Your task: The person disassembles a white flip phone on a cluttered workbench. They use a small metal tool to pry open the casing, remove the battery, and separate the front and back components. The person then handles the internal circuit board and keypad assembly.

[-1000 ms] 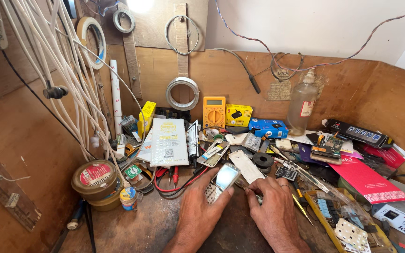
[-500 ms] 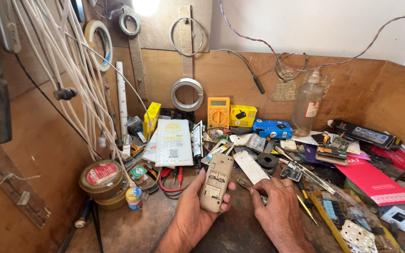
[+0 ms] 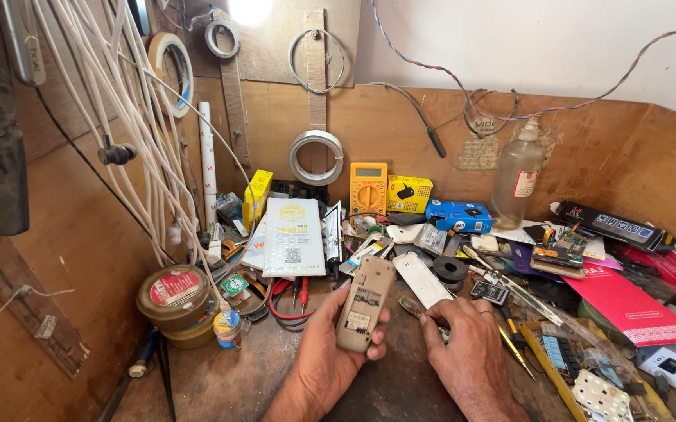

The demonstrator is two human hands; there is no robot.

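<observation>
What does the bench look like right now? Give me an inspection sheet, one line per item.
Surface: wooden bench, worn, mostly covered.
Job's things: beige handset casing, back side up, upright in the left hand; screwdriver under the right hand.
Clutter: yellow multimeter, blue box, clear bottle, round tin, red booklet, circuit boards.
Fingers: left wrapped around the casing; right resting on the screwdriver.
Cables: white bundle hanging left; red leads; twisted wire along the wall.
Surroundings: tape rolls and a wire coil on the wooden back panel.

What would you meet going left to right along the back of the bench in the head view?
Yellow box → white packet → yellow multimeter → blue box → clear bottle → long black box.
</observation>
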